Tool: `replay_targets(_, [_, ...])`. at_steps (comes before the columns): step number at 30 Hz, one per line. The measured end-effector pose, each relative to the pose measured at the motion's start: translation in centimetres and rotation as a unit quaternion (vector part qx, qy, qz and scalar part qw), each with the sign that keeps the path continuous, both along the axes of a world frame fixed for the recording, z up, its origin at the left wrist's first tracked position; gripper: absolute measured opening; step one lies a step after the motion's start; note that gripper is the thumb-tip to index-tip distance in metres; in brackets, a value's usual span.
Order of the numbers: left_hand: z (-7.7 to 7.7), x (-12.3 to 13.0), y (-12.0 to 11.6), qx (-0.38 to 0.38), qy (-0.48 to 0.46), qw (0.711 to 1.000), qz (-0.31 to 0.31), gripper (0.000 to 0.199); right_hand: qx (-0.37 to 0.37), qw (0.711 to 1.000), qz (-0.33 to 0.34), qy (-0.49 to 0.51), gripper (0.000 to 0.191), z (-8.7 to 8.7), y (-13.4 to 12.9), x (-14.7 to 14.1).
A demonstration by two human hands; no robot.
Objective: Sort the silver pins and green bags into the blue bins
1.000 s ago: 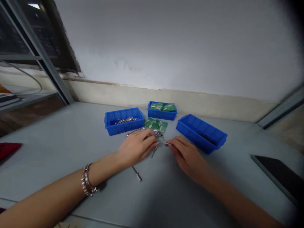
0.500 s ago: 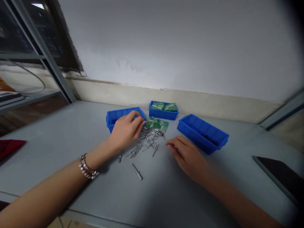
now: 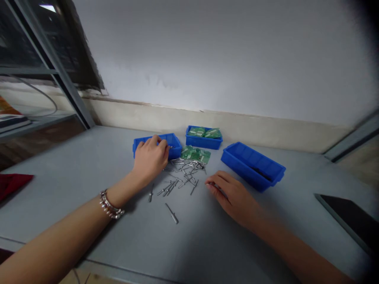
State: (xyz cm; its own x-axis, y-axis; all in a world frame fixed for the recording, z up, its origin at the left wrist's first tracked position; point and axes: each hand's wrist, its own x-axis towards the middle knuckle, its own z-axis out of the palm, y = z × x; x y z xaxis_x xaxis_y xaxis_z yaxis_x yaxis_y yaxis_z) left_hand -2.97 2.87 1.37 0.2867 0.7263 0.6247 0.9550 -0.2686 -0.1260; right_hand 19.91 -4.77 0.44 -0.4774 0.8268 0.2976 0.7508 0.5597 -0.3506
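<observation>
Slim silver metal rivets (image 3: 172,214), smooth, shiny; rectangular blue plastic bins (image 3: 240,169), faintly glossy; flat green plastic packet (image 3: 195,154), glossy; broad grey tabletop (image 3: 89,165), smooth, matt.

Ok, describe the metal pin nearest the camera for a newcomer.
On the grey table, find the green packet, with metal pins scattered in front. Nearer the camera lies one stray pin, thick end to the lower right. It sits apart from the others, closest to the table's front edge.

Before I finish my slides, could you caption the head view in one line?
Left hand at a blue bin; right hand near scattered metal pins on a table.
</observation>
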Motion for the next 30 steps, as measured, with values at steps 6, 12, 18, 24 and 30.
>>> replay_targets(6, [0.1,0.2,-0.2,0.012,0.049,0.999,-0.001,0.02,-0.008,1.0,-0.002,-0.005,0.019,-0.1,0.1,0.0])
replay_targets(12, [0.3,1.5,-1.5,-0.086,0.089,0.982,-0.145,0.018,-0.005,1.0,0.003,-0.007,0.018,-0.2,0.0,-0.1])
replay_targets(18, [-0.4,2.0,-2.4,-0.141,0.126,0.973,-0.134,0.014,-0.021,1.0,0.003,-0.018,0.017,-0.1,0.0,0.0])
replay_targets(24, [-1.1,1.8,-2.0,-0.154,0.137,0.97,-0.131,0.013,-0.028,0.999,0.005,-0.018,0.017,-0.2,-0.1,-0.1])
replay_targets(30, [-1.3,1.9,-1.7,-0.193,0.128,0.966,-0.118,0.016,-0.029,0.999,0.008,-0.014,0.017,-0.1,-0.1,-0.1])
